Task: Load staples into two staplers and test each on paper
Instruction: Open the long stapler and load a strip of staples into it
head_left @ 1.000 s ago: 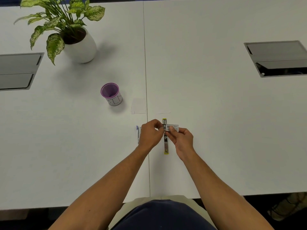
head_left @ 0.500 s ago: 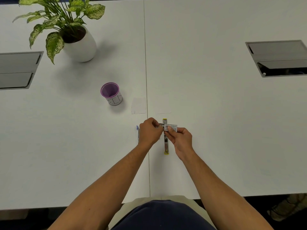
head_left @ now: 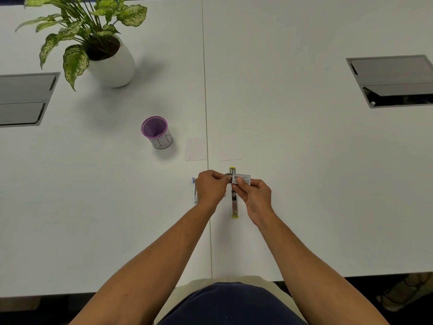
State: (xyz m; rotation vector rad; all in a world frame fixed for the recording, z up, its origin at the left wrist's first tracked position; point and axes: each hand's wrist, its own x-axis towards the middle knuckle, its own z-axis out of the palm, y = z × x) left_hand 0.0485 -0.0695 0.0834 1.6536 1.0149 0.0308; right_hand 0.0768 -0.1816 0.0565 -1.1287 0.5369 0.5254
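Both hands are meeting over the middle of the white table [head_left: 304, 160], just right of the seam that runs between its two halves. The right hand [head_left: 255, 198] is gripping a small staple box [head_left: 242, 179], white with a barcode on its near-left end; the thumb is pressing on its top face and the other fingers [head_left: 241, 192] are curling beneath it. The left hand [head_left: 209, 187] is closing its fingertips on the left end of that box, where something small and dark is showing between the two hands; what that piece is cannot be told at this size.

Directly beneath the box, a yellow stapler [head_left: 234, 205] is lying opened out flat on the table, its long axis pointing away from the person. Its far yellow tip is showing just beyond the box, and its near end is lying between the two wrists. A second stapler [head_left: 194, 191], blue at its far tip, is lying just left of the left hand, mostly hidden by it.

Farther out, a small square of paper [head_left: 195, 149] is lying left of the seam and a second, fainter sheet [head_left: 230, 153] right of it. A purple-rimmed cup [head_left: 156, 132] is standing left of the paper, and a potted plant [head_left: 103, 50] is sitting near the far left.
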